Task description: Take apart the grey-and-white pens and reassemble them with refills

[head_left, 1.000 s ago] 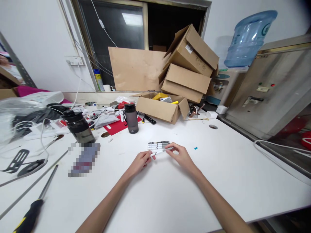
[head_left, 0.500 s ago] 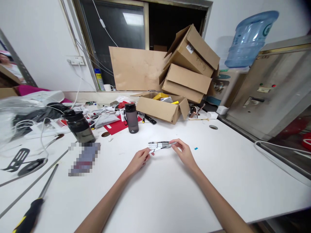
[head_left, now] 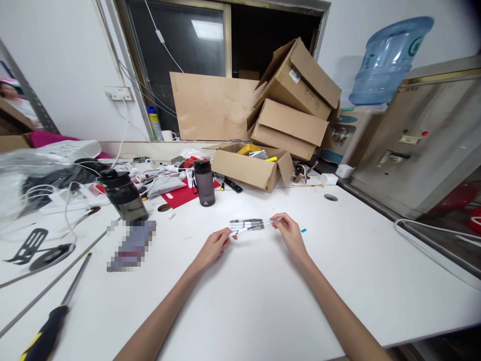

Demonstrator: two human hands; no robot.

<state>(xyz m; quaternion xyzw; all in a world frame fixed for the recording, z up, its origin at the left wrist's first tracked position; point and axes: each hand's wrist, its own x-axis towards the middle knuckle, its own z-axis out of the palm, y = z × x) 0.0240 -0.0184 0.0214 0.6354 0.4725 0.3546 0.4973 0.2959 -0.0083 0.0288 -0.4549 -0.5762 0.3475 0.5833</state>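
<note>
My left hand is closed on a white pen, pinched near its left end between thumb and fingers. The pen slants up to the right, toward its dark end. Just behind it, several pens with clear and dark parts lie side by side on the white table. To the right of the pens, my right hand pinches a slim whitish piece pointing left; whether it is a cap or another pen part I cannot tell. A gap separates this piece from the pens.
A small blue scrap lies right of my right hand. Behind stand a grey bottle, a dark bottle and an open cardboard box. A screwdriver and a blurred-out flat object lie at left.
My right hand has moved slightly right, away from the pens, with the whitish piece in its fingers. The pens' dark right ends now show. My left hand stays nearly still.
</note>
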